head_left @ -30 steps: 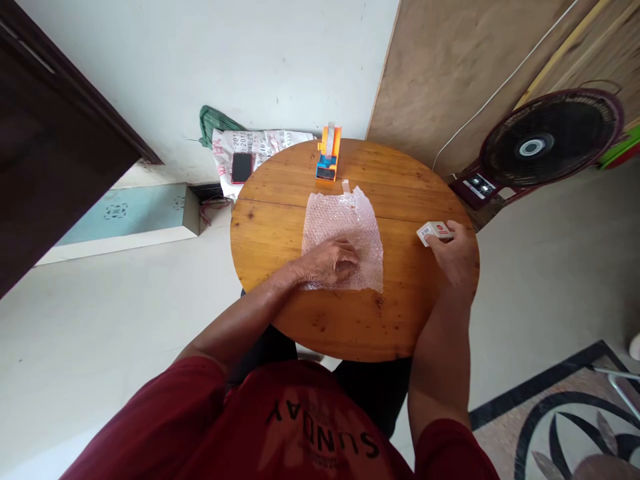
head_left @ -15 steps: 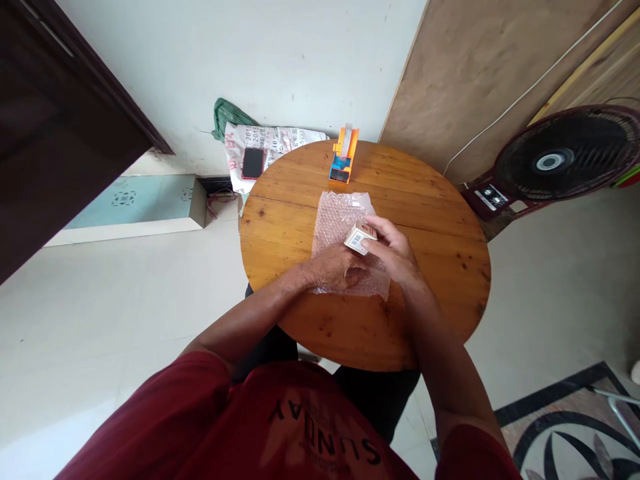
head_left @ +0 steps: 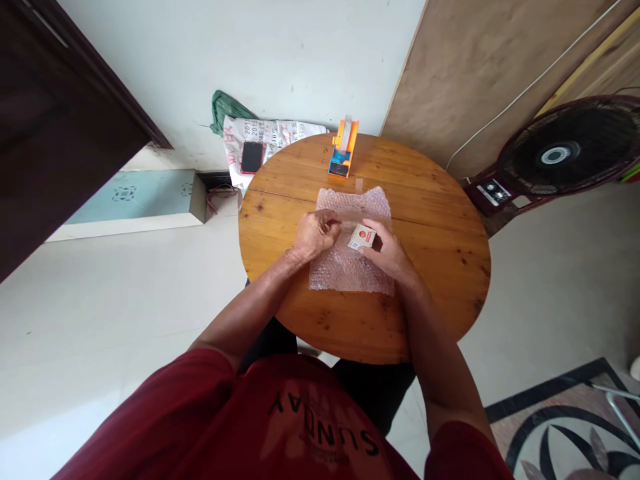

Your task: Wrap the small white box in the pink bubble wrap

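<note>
A sheet of bubble wrap (head_left: 350, 273) lies spread on the round wooden table (head_left: 430, 267). Over its middle is a small white box (head_left: 362, 236) with red print, gripped at its right side between the thumb and fingers of my right hand (head_left: 391, 252). My left hand (head_left: 316, 235) is at the sheet's left side, fingers curled into a pinch; what they hold, if anything, I cannot make out. A short strip of clear tape (head_left: 359, 185) shows at the far edge of the wrap.
An orange and blue tape dispenser (head_left: 343, 150) stands near the table's far edge. Beyond the left edge, a phone (head_left: 251, 157) rests on a printed white sack (head_left: 280, 133). A dark fan (head_left: 560, 157) is at the right, by the wall.
My left hand has moved from under the box to the left and away from me. The bubble wrap lies more spread out, and the box has turned to show its red-printed face.
</note>
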Demonstrator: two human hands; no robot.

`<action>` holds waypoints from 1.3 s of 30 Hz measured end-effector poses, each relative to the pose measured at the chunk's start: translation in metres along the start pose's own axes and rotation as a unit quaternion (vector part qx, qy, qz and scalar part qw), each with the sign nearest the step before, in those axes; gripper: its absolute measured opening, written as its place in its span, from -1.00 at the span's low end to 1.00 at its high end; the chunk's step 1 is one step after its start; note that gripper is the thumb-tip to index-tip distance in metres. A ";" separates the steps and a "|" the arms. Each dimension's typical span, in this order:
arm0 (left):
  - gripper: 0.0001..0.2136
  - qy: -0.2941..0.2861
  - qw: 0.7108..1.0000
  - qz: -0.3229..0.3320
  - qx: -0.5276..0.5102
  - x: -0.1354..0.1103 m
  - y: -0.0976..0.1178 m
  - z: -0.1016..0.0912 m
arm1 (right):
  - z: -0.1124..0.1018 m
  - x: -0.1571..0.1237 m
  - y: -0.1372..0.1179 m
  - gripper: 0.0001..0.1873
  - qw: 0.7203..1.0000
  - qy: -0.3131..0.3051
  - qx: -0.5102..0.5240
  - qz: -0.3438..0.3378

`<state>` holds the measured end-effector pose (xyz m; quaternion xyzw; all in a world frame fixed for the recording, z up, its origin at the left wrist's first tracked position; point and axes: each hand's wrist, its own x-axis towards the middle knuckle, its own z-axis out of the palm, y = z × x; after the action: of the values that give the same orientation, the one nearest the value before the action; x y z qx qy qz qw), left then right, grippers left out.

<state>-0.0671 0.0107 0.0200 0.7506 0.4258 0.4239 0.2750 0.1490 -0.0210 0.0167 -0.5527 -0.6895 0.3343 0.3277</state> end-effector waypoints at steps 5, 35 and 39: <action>-0.80 -0.043 0.995 -0.076 0.054 0.004 -0.014 0.007 | -0.002 -0.004 -0.005 -0.27 0.996 0.007 -0.085 -0.017; -0.75 -0.139 0.986 0.071 0.052 0.009 -0.020 0.004 | 0.009 -0.003 -0.003 -0.32 0.998 -0.004 -0.046 -0.051; -0.77 -0.138 0.986 0.054 0.069 0.008 -0.020 0.003 | 0.007 -0.002 -0.004 -0.32 0.998 -0.014 -0.043 -0.054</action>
<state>-0.0699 0.0277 0.0062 0.8412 0.3706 0.3000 0.2551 0.1417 -0.0245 0.0162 -0.5237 -0.7366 0.2936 0.3112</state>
